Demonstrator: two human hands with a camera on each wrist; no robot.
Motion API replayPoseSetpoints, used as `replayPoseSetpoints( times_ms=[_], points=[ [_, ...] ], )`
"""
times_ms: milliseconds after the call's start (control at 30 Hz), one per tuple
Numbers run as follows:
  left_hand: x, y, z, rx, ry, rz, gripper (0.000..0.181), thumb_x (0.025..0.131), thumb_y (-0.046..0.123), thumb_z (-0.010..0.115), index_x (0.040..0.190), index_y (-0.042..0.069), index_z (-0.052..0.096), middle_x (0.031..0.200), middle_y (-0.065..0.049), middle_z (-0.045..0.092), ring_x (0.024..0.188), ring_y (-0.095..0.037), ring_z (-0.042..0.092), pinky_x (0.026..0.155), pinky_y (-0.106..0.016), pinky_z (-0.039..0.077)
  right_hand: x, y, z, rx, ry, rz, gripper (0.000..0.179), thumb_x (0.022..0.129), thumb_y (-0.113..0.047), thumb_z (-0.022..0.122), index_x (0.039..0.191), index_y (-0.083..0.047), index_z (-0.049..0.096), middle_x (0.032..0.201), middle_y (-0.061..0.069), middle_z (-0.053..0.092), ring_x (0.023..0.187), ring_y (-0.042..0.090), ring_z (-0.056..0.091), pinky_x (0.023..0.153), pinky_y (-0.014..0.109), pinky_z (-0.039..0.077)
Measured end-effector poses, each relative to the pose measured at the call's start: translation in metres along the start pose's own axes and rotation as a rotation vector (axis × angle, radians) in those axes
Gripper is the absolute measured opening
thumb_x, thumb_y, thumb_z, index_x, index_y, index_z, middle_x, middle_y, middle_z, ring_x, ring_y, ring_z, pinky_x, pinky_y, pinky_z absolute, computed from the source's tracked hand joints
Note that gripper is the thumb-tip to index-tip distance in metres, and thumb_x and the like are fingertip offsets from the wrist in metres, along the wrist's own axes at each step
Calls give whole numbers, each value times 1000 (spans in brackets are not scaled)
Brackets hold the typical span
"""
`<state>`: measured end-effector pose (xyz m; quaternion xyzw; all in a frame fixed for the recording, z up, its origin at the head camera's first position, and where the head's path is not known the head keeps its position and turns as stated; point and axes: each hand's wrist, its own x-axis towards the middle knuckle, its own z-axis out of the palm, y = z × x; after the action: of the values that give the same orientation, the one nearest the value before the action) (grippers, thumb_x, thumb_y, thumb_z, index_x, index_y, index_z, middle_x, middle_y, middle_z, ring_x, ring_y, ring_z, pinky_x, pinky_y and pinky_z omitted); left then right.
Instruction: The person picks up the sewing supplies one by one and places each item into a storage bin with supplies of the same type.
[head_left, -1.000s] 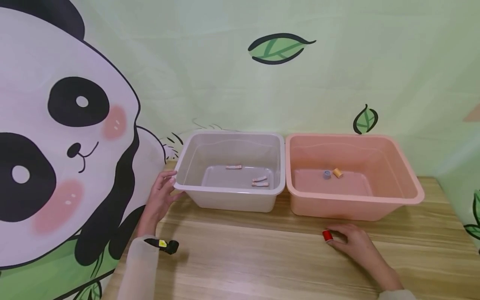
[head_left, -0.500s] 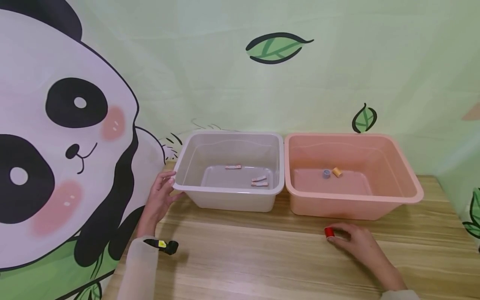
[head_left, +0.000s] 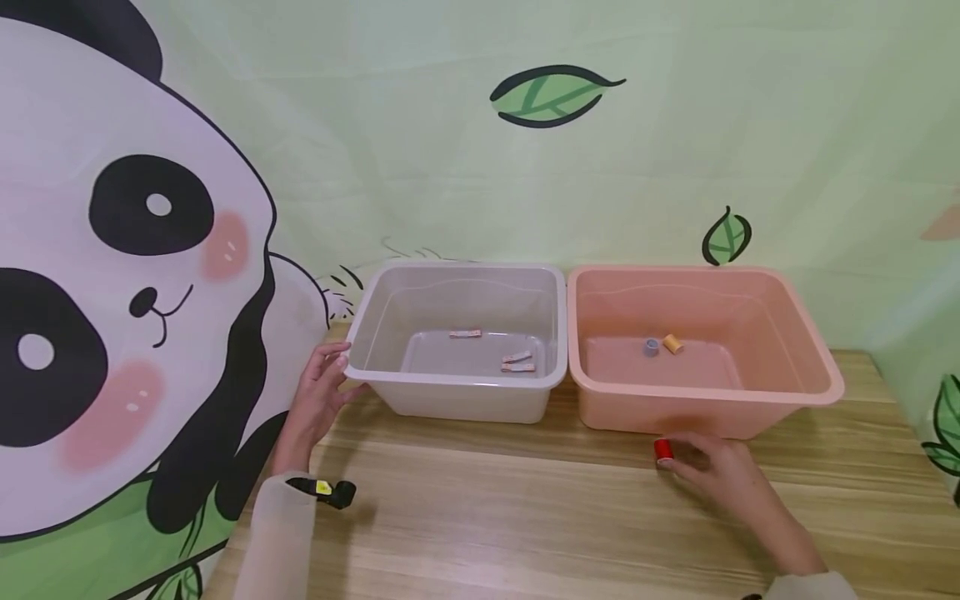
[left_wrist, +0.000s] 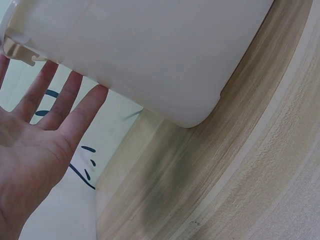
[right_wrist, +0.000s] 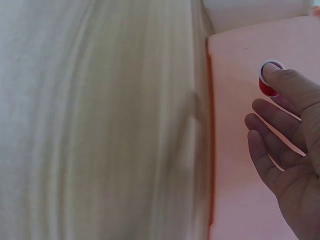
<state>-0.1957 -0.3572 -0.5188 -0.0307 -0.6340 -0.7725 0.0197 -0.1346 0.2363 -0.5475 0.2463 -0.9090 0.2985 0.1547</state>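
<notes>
Between the thumb and a finger of my right hand [head_left: 723, 471] is a small red thread spool [head_left: 663, 452] with a pale end. The right wrist view shows the thumb over one end of the spool [right_wrist: 269, 89], the other fingers spread loosely. This hand is in front of the pink bin [head_left: 697, 408]. My left hand [head_left: 318, 400] is at the left side of the light grey bin [head_left: 465, 400]; in the left wrist view its extended fingers [left_wrist: 82, 112] meet the bin wall. A grey-blue spool [head_left: 652, 347] and an orange-yellow spool [head_left: 672, 343] lie inside the pink bin.
Three small, flat white-and-pink pieces [head_left: 465, 333] lie on the grey bin's floor. Both bins stand side by side at the back of the wooden table [head_left: 480, 517]. Behind them hangs a green backdrop [head_left: 420, 167] with a printed panda and leaves.
My right hand has moved forward and slightly right with the red spool, closer to the pink bin's front wall. My left hand has stayed at the grey bin.
</notes>
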Motion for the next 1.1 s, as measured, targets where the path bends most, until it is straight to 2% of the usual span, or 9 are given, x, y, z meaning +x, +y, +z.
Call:
replayPoseSetpoints(
  times_ms=[100, 300, 467, 600, 700, 867, 967, 1100],
  points=[
    [0, 1, 0, 2, 2, -3, 21, 109, 17, 49, 129, 20, 52, 137, -2, 50, 121, -18, 58, 97, -53, 54, 4, -3, -4, 3, -3, -10, 34, 71, -9, 92, 101, -12, 76, 94, 2, 74, 81, 22, 71, 69, 37, 60],
    [-1, 2, 1, 26, 13, -7, 21, 108, 19, 50, 130, 20, 51, 138, -2, 50, 122, -19, 57, 96, -52, 54, 12, -13, -10, 36, -52, 35, 33, 76, -10, 89, 106, -10, 75, 99, 1, 75, 86, 21, 71, 72, 42, 60],
    [0, 1, 1, 23, 18, -9, 21, 108, 19, 50, 129, 20, 52, 138, -2, 50, 122, -20, 58, 92, -46, 57, 19, -23, -13, 95, -53, 32, 37, 77, -4, 87, 111, -7, 72, 100, 5, 77, 86, 24, 74, 73, 42, 62],
    [0, 0, 2, 23, 16, -9, 20, 108, 19, 51, 128, 21, 52, 138, -2, 51, 121, -20, 58, 94, -49, 56, 23, -32, -16, 145, -56, 36, 39, 78, -2, 86, 113, -6, 71, 100, 6, 77, 87, 27, 75, 74, 41, 62],
    [0, 1, 2, 20, 12, -7, 20, 108, 20, 51, 128, 21, 52, 138, -2, 50, 121, -19, 58, 94, -49, 56, 27, -37, -17, 181, -65, 45, 38, 79, -3, 85, 115, -8, 71, 100, 4, 76, 88, 23, 74, 77, 37, 62],
    [-1, 0, 1, 14, 14, -1, 21, 108, 21, 52, 129, 20, 52, 137, -1, 51, 120, -18, 58, 88, -40, 59, 35, -41, -18, 258, -58, 41, 41, 80, -1, 84, 119, -9, 71, 105, 2, 74, 90, 12, 70, 80, 25, 59],
    [0, -1, 1, 16, 12, 1, 21, 108, 21, 52, 129, 21, 52, 137, -1, 51, 120, -18, 59, 87, -39, 60, 39, -45, -20, 308, -73, 44, 43, 82, -1, 83, 122, -9, 71, 114, 5, 73, 93, 8, 68, 82, 25, 59],
    [0, 0, 1, 18, 14, -2, 20, 108, 21, 52, 128, 22, 53, 136, -1, 52, 120, -18, 59, 91, -45, 58, 44, -51, -22, 365, -116, 76, 40, 86, -5, 80, 124, -10, 70, 119, 5, 71, 96, 7, 68, 83, 25, 59]
  ],
)
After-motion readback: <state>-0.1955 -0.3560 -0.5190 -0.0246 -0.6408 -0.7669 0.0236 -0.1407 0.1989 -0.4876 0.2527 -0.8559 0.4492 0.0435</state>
